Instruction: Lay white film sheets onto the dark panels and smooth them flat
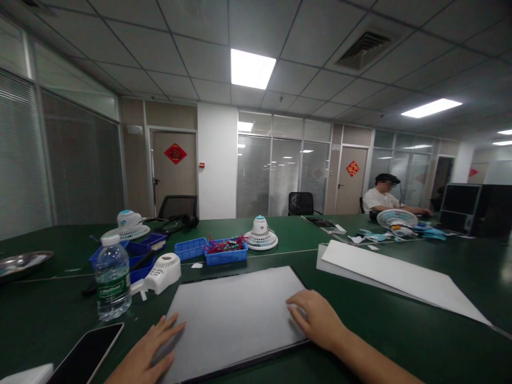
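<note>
A grey mat (pixel 236 314) with a dark border lies on the green table (pixel 400 341) right in front of me. My left hand (pixel 150 349) rests flat on the mat's near left corner, fingers stretched out, holding nothing. My right hand (pixel 318 319) lies palm down on the mat's right edge, fingers loosely curled over it and holding nothing. A white fan housing (pixel 162 273) sits just beyond the mat's far left corner.
A water bottle (pixel 113 279) and a black phone (pixel 86 354) stand at the left. Blue trays (pixel 225 250) hold coloured wires; small white fans (pixel 261 234) stand behind. White sheets (pixel 400 274) lie at right. A seated person (pixel 382 197) works at the far right.
</note>
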{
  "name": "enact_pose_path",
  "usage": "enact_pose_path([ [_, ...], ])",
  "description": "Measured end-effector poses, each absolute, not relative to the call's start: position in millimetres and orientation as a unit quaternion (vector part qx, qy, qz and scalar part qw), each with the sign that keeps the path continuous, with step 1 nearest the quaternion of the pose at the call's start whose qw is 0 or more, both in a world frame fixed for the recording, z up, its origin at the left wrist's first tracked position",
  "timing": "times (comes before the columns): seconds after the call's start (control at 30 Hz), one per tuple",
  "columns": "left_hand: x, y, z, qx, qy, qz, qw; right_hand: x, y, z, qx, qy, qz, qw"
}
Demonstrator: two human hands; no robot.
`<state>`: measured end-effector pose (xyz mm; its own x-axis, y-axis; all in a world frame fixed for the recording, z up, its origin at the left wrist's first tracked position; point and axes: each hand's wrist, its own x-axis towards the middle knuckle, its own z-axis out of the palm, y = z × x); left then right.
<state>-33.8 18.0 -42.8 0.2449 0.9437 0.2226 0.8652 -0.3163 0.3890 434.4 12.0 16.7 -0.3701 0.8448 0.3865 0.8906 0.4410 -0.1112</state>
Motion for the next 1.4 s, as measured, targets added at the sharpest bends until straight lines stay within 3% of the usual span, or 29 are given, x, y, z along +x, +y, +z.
enact_pose_path([
  [0.23,-34.9,18.8,-45.3,0.788,0.575,0.206,0.080,599.1,50.8,9.3,-0.731,-0.644,-0.139,0.179],
  [0.43,-34.8,16.6,-43.9,0.788,0.574,0.211,0.074,672.2,61.5,-28.8,-0.847,-0.507,-0.102,0.123],
  [0.8,-31.5,12.7,-38.1,0.797,0.568,0.192,0.074,678.1,77.8,-46.8,-0.836,-0.533,-0.095,0.094],
  [1.17,-33.2,13.1,-40.4,0.800,0.567,0.183,0.072,640.5,57.3,-6.7,-0.775,-0.609,-0.143,0.096],
  [1.4,-32.2,12.9,-39.3,0.796,0.568,0.194,0.072,548.0,44.9,22.2,-0.671,-0.707,-0.192,0.113],
])
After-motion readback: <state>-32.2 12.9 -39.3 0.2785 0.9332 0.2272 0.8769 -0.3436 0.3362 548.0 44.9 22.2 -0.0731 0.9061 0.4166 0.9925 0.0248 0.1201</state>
